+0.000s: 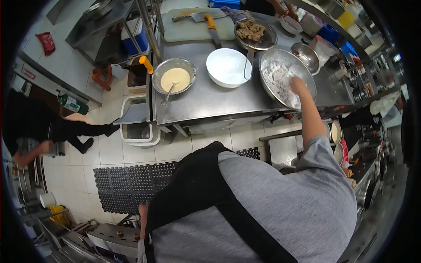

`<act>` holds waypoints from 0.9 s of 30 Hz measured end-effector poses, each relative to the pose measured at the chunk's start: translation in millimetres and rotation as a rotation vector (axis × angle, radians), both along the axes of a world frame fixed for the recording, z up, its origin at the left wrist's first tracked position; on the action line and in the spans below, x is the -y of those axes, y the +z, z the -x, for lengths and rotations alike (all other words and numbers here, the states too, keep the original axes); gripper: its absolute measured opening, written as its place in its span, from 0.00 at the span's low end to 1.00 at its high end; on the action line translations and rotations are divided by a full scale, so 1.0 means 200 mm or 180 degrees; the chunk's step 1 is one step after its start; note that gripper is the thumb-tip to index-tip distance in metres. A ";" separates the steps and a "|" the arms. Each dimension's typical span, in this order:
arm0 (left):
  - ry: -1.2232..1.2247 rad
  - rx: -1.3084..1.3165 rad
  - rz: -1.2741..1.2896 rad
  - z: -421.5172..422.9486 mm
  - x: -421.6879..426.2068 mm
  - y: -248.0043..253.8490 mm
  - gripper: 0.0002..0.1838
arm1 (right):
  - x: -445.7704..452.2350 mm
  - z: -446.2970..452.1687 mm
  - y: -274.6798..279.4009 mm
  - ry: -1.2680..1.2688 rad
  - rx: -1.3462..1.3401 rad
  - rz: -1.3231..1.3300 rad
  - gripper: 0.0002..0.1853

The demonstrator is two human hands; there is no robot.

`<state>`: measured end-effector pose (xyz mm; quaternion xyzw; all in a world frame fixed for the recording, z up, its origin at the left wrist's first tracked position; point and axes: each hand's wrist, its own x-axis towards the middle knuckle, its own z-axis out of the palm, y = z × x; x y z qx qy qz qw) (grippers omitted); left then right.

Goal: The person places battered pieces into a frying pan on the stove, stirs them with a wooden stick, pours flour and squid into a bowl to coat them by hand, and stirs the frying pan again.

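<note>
My right hand [298,86] reaches down into a wide steel bowl [310,93] of white flour-coated pieces [280,81]. Its fingers are sunk in the flour, so their grip is hidden. Low at my left side, a small part of my left arm or hand [143,211] shows past the black apron; its fingers cannot be made out. Beside the flour bowl stands a white bowl [229,65]. Farther left, a steel bowl [158,72] holds pale batter [176,79] with a spoon [169,93] leaning in it. Behind, a strainer holds battered-looking pieces [250,30].
On the steel counter [197,105], a cutting board [175,30] carries a knife [199,16] and an orange-handled knife [212,30]. A smaller steel bowl [308,56] sits behind the flour bowl. White bins [138,142] stand at the counter's left end. Other people work nearby.
</note>
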<state>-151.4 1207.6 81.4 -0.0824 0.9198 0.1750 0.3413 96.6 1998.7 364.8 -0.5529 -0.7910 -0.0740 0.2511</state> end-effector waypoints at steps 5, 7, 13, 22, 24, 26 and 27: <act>-0.0296 -0.0389 -0.0065 0.06 -0.48 0.16 0.26 | -0.11 -0.02 0.13 0.1227 -0.0477 0.0124 0.21; -0.0404 -0.0321 0.0030 0.05 -0.65 0.20 0.27 | -0.04 0.03 0.27 0.0840 -0.0605 -0.0216 0.22; -0.0278 -0.0354 -0.0045 0.00 -0.80 0.11 0.24 | -0.62 -0.30 -0.43 0.1057 0.0140 0.0607 0.15; 0.0918 -0.0031 0.0078 -0.19 -0.74 0.37 0.25 | 0.05 0.25 0.18 0.2459 -0.0787 -0.1419 0.10; 0.0954 0.0097 0.0159 -0.26 -0.66 0.29 0.26 | 0.30 0.50 0.04 0.3067 -0.0724 -0.0873 0.09; 0.0954 0.0206 0.0169 -0.31 -0.56 0.23 0.23 | 0.56 0.74 -0.08 0.3501 -0.0581 -0.0259 0.09; 0.0893 0.0289 0.0223 -0.31 -0.49 0.20 0.20 | 0.67 0.84 -0.12 0.3629 -0.0494 -0.0013 0.09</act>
